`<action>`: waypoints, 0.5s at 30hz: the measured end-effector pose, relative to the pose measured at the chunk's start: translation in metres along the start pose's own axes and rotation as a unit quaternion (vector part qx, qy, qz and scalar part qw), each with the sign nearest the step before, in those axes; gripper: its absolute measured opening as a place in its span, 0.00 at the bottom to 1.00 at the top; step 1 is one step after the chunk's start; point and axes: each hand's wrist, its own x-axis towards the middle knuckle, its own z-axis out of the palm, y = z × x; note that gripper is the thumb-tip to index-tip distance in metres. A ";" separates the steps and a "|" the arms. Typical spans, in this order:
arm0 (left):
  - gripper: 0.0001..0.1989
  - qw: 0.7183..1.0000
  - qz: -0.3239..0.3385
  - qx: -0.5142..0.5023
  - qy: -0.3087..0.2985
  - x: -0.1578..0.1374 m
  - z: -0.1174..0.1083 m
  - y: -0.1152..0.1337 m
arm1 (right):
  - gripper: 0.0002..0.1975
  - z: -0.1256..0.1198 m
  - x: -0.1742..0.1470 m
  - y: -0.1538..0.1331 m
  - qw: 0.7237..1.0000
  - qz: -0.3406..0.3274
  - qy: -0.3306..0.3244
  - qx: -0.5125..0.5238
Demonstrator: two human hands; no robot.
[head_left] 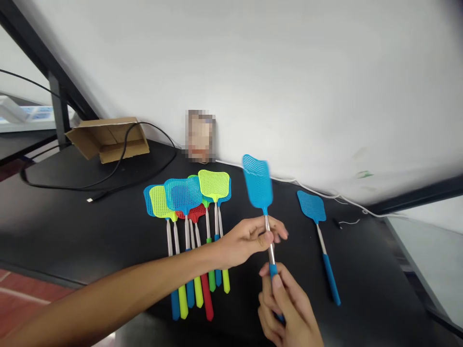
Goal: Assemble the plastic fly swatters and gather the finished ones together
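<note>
A blue fly swatter [258, 183] stands nearly upright between my hands, its mesh head up and tilted slightly left. My left hand [249, 239] pinches the metal shaft below the head. Around the blue handle, my right hand [287, 306] is closed and hides most of it. Left of my hands lies a pile of several fly swatters [183, 195] with blue, yellow-green, green and red heads and handles; my left forearm crosses in front of their shafts. To the right, one more blue fly swatter [312, 207] lies alone on the black table.
An open cardboard box [125, 140] rests at the back left, with a black cable [125, 149] looping past it. A blurred-out upright item [200, 137] leans against the white wall [289, 86]. White cord [289, 180] runs along the table's [119, 231] back edge.
</note>
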 end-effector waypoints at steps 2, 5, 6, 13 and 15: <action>0.17 0.992 -0.043 -0.112 -0.042 0.000 0.000 -0.003 | 0.22 -0.006 0.000 -0.005 0.983 0.088 -0.082 0.141; 0.16 0.980 -0.079 -0.169 -0.068 -0.001 0.000 -0.007 | 0.16 -0.012 0.003 -0.002 0.942 0.124 -0.160 0.268; 0.15 0.981 -0.076 -0.167 -0.058 -0.002 0.000 -0.008 | 0.14 -0.013 0.004 0.000 0.936 0.114 -0.172 0.287; 0.18 0.991 -0.048 -0.124 0.026 -0.002 0.006 -0.008 | 0.17 -0.005 0.007 0.005 0.977 0.028 -0.104 0.185; 0.18 0.991 -0.051 -0.120 0.038 -0.003 0.008 -0.008 | 0.17 -0.003 0.006 0.004 0.989 0.005 -0.071 0.130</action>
